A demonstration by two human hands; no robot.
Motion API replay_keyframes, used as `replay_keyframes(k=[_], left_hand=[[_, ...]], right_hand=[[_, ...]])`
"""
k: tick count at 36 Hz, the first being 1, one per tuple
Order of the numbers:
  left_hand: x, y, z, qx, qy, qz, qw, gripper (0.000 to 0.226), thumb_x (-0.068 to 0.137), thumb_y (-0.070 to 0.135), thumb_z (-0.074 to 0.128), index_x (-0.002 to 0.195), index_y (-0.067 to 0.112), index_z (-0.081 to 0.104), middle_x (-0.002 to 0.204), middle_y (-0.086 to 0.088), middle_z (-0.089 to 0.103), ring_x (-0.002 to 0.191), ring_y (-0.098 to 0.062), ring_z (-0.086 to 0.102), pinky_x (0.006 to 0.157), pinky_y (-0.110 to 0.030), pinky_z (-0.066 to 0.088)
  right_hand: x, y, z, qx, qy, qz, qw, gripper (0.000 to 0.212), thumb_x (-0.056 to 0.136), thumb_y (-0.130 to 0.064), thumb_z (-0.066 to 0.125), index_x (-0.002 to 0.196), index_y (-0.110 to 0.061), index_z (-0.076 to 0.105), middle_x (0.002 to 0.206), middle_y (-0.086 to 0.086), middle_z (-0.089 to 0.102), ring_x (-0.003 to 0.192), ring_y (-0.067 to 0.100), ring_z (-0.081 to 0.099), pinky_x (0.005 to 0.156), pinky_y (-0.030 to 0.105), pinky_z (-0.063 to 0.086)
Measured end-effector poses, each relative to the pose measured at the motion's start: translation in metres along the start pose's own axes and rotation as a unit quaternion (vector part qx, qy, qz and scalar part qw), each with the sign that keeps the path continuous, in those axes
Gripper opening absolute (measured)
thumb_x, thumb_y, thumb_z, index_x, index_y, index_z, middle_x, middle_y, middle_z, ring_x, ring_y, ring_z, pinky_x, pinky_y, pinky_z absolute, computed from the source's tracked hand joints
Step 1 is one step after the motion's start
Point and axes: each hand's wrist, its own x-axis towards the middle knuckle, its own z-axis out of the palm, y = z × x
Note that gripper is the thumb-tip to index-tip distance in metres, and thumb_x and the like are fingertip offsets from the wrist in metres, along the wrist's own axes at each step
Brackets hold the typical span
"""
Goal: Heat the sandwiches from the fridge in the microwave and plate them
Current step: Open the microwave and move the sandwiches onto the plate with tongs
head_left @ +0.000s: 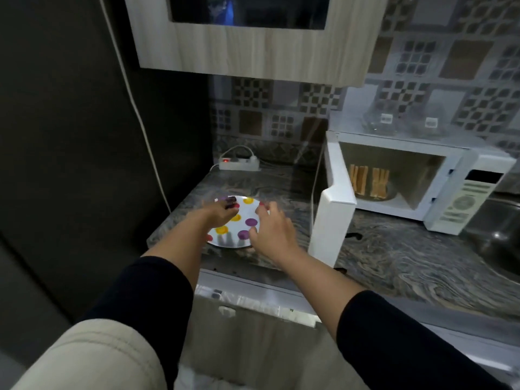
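A white plate [244,212] with yellow, purple and red dots lies flat on the marbled counter [394,257], left of the microwave. My left hand [221,213] rests over the plate's left side with its fingers curled down; whether it grips the rim is unclear. My right hand [271,230] hovers at the plate's right rim, fingers spread, holding nothing. The white microwave [461,192] stands with its door [333,209] swung open toward me. Inside, several toasted sandwich halves [368,181] stand upright on a glass dish.
A dark fridge side [84,136] walls off the left. A white power strip [239,164] with a red light sits at the counter's back. Glass jars [385,121] stand on top of the microwave. A steel sink [498,229] is at the right, and a wall cabinet [253,46] hangs overhead.
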Motion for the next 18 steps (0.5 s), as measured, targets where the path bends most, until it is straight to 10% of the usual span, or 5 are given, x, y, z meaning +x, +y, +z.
replay_keyframes(k=[18], left_hand=[[0.137, -0.093, 0.03, -0.059, -0.108, -0.02, 0.992, 0.106, 0.083, 0.058, 0.061, 0.153, 0.013, -0.005, 0.161, -0.011, -0.002, 0.148, -0.031, 0.002, 0.12, -0.038, 0.011]], right_hand=[[0.115, 0.023, 0.114, 0.136, -0.081, 0.415, 0.896, 0.061, 0.088, -0.023, 0.057, 0.142, -0.009, 0.032, 0.143, 0.021, 0.036, 0.13, 0.037, 0.041, 0.099, 0.037, 0.041]])
